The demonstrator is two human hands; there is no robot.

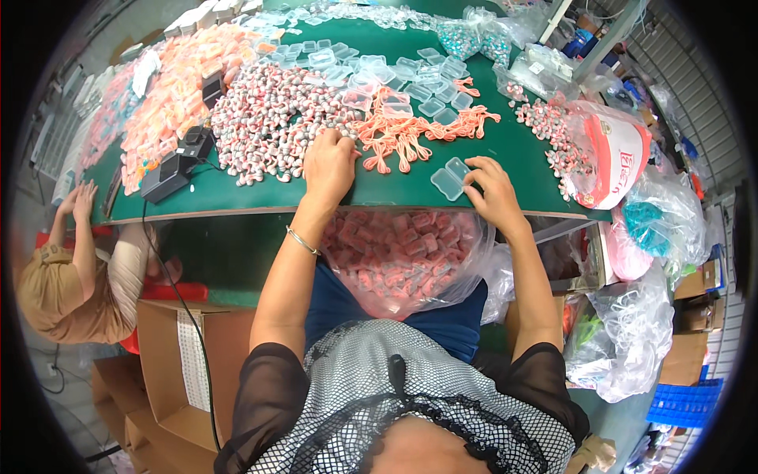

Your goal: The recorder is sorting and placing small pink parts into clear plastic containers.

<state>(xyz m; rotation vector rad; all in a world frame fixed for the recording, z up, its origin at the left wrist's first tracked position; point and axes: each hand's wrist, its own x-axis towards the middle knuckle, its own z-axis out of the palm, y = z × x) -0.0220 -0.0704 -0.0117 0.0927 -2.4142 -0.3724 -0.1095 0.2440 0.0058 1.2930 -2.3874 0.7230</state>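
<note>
A wide heap of small, rounded grey-and-pink pieces (264, 118) lies before the left hand (330, 164), whose fingers reach its near right side; their tips are hidden, so I cannot tell whether they grasp anything. To the right, the thumb and forefinger of the right hand (497, 189) grip the right edge of a clear, open, hinged plastic box (450, 180). Beyond the two hands, bundles of thin orange cord (399, 130) sprawl, with loose clear plastic boxes (430, 79) behind them. Black box-shaped devices (164, 180) stand left of the grey-and-pink heap, trailing a black cable (180, 288) over the near edge. At far left spreads a mound of light-orange pieces (181, 75); at right, a red-and-white plastic bag (624, 154) leans beside spilled small pieces (545, 130).

A green strip shows along the near edge, below the heap, widening around the hinged box. Under that edge, a clear bag of pink-red packets (403, 257) sits against the lap.

The surface (260, 197) is green. Another person (75, 292) sits at left, near an open cardboard box (178, 355); a ribbed wall (699, 99) rises at right.
</note>
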